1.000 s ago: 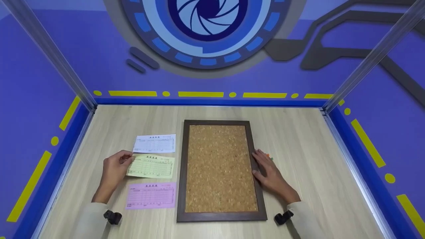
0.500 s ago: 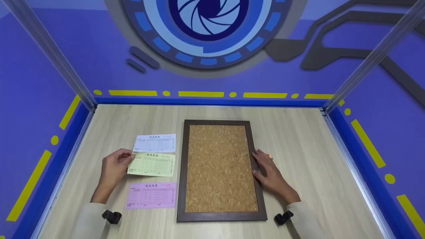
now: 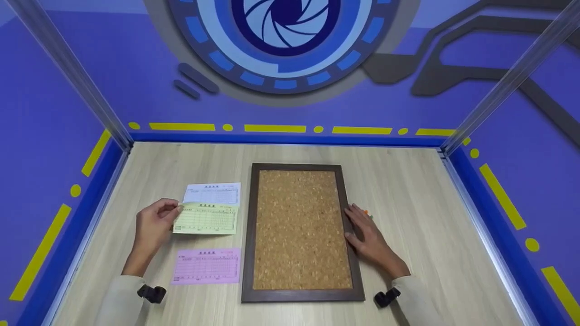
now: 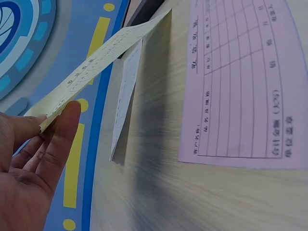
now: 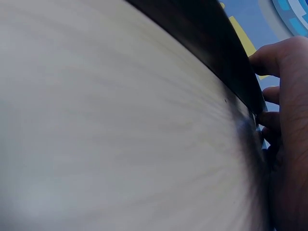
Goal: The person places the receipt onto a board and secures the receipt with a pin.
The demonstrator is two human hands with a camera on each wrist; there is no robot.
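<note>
Between thumb and fingers, my left hand (image 3: 154, 222) pinches the upper left corner of a pale yellow printed form slip (image 3: 206, 219). In the left wrist view the yellow slip (image 4: 91, 65) is lifted off the table and slants away from the fingers. Partly behind it lies a white form slip (image 3: 213, 192); a pink form slip (image 3: 207, 266) lies flat nearer the person. My right hand (image 3: 369, 235) rests with extended fingers against the right edge of a dark-framed corkboard (image 3: 302, 231). In the right wrist view the fingertips (image 5: 263, 60) touch the dark frame (image 5: 202, 38).
Small orange and green items (image 3: 368, 213) show just beyond the right hand, mostly hidden by it. The wooden table (image 3: 435, 217) is bounded by blue panels (image 3: 290, 108) at the back and sides. Each wrist wears a small black camera.
The left hand has raised the yellow slip and shifted it slightly away from the person, so it now covers the lower part of the white slip. The right hand and corkboard have stayed still.
</note>
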